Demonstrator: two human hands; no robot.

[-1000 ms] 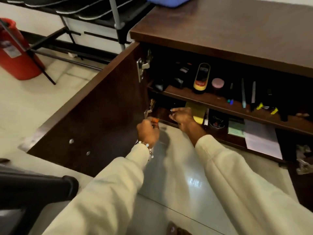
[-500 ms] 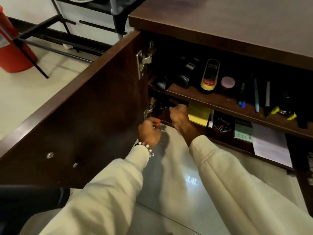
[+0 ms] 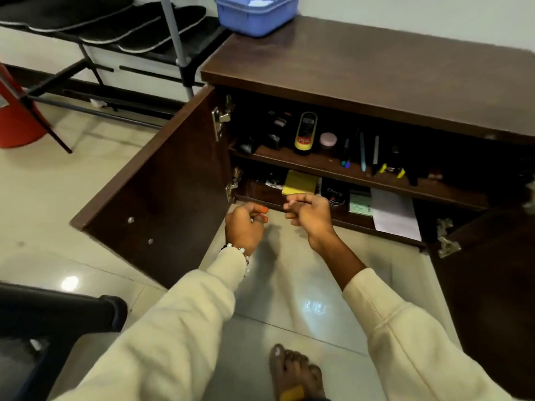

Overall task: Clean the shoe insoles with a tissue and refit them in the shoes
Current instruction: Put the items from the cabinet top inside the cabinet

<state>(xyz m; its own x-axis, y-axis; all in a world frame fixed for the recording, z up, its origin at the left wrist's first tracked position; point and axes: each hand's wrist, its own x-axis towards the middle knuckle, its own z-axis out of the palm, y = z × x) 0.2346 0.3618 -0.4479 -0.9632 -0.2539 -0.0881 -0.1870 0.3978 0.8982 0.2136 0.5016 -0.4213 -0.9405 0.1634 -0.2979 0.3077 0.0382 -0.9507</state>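
Several black insoles point(image 3: 162, 27) lie side by side on a metal rack at the upper left. A blue tub point(image 3: 256, 17) with something white inside stands on the brown cabinet top point(image 3: 376, 70). No shoes are in view. My left hand point(image 3: 244, 227) hovers in front of the cabinet's bottom shelf with its fingers curled and nothing visible in it. My right hand point(image 3: 311, 214) is just beside it, fingers curled, thumb against forefinger. A thin dark line shows there; I cannot tell whether it is an object.
The left cabinet door point(image 3: 162, 204) stands wide open; the right door point(image 3: 486, 299) is open too. The shelves hold a polish bottle point(image 3: 305, 133), a yellow pad point(image 3: 299, 182), a polish tin point(image 3: 334, 195), pens and paper point(image 3: 395, 212). My bare foot point(image 3: 295, 371) is on the tiles; a dark chair point(image 3: 58, 316) stands at the lower left.
My right hand has drawn back out of the bottom shelf and curled up in front of it. The left hand stayed near the door hinge. The view rose, showing the insoles and the tub.
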